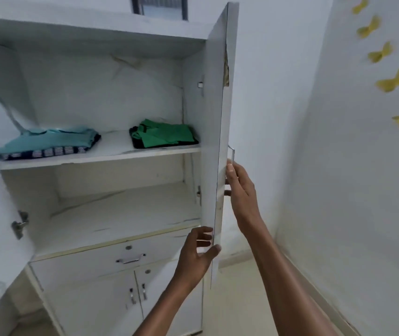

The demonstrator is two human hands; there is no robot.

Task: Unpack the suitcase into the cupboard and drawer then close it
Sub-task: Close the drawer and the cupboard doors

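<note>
cupboard (pixel 101 27): white laminate, smooth, faintly marbled
door (pixel 219 132): same laminate, edge chipped near the top
hinges (pixel 19 224): shiny metal
handles (pixel 130 259): polished metal
clothes (pixel 48 144): soft matt cloth
butterflies (pixel 393 80): glossy gold foil

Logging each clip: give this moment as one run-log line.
stage: closing cupboard | left hand: grips right door lower edge | right hand: holds door edge by handle | shelf: two folded clothes piles | drawer: shut
</note>
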